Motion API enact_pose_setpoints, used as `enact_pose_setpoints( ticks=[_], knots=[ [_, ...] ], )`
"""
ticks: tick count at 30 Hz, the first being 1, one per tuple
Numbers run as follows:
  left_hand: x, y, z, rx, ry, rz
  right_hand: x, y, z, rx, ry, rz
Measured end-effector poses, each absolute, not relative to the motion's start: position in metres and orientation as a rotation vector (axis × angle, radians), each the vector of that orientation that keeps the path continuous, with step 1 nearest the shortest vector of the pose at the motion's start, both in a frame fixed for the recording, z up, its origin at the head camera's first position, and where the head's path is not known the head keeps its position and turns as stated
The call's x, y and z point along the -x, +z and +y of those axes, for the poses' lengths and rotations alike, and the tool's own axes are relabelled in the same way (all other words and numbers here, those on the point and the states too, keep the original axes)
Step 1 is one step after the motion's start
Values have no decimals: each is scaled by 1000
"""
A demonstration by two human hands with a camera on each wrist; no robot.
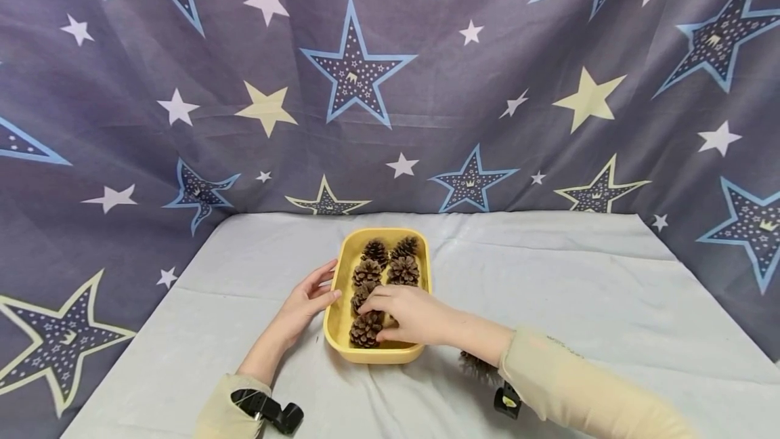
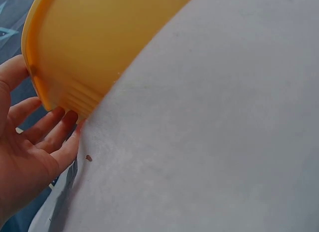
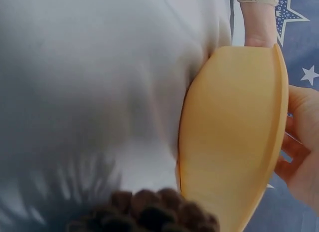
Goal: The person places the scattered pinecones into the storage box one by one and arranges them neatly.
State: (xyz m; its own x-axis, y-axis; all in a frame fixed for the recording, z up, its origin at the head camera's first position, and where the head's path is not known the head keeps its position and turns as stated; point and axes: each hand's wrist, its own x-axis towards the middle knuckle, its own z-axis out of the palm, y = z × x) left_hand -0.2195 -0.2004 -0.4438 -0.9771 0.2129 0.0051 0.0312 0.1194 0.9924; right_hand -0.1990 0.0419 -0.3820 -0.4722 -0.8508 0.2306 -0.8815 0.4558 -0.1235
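A yellow box (image 1: 338, 335) stands on the cloth-covered table, with several brown pine cones (image 1: 403, 270) lying in it in two rows. My left hand (image 1: 309, 298) rests against the box's left side, thumb at the rim; in the left wrist view its loosely extended fingers (image 2: 50, 124) touch the outer wall. My right hand (image 1: 414, 315) reaches in over the right wall. Its fingers and thumb are bent about the near-left pine cone (image 1: 365, 330), and the palm hides part of the right row. In the right wrist view the right hand (image 3: 303, 134) is partly behind the box wall (image 3: 229, 132).
Under my right forearm another pine cone (image 1: 478, 366) lies on the table, partly covered by the sleeve; it looms blurred in the right wrist view. A pale cloth (image 1: 256, 256) covers the table. Behind hangs a dark star-patterned curtain (image 1: 390, 148).
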Motion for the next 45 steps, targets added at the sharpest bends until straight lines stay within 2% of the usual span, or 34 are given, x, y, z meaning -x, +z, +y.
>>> enact_pose_setpoints(
  ticks=[18,32,45],
  knots=[
    [220,-447,-202,-267,1981,2264,201,-372,103,-1347,564,-2631],
    [218,-444,-200,-266,1987,2249,188,-383,164,-1242,510,-2700],
    [219,-443,-200,-274,1989,2246,171,-401,190,-1197,472,-2878]
  ],
)
